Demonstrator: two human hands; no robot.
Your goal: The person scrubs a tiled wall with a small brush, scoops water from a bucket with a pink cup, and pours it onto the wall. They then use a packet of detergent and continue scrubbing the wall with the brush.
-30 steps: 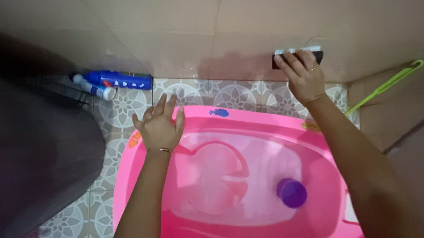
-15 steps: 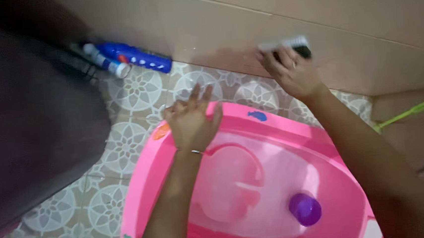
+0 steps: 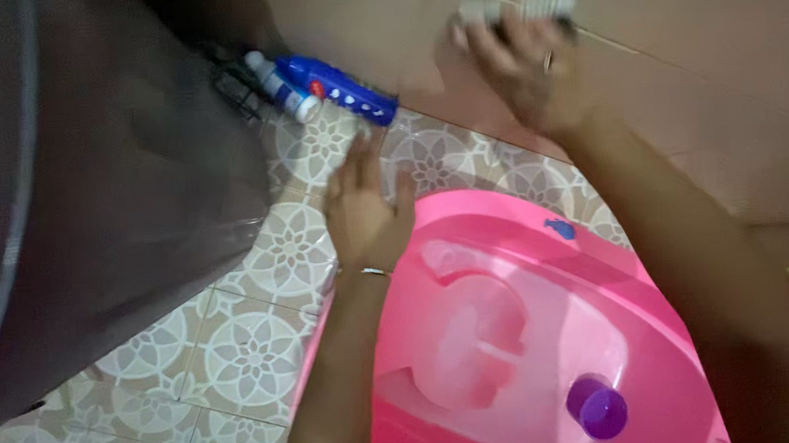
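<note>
You're looking down at a patterned tile floor point(image 3: 237, 353). A pink plastic tub point(image 3: 532, 332) sits on it at about four o'clock. At eleven o'clock, a blue bottle point(image 3: 334, 89) and a white-capped bottle point(image 3: 279, 86) lie against the wall's base.

- Left hand point(image 3: 363, 207) lies flat, palm down, fingers spread and pointing away, a thin bracelet at the wrist.
- Right hand point(image 3: 522, 64), blurred, reaches far forward, arm outstretched, a ring on one finger.
</note>
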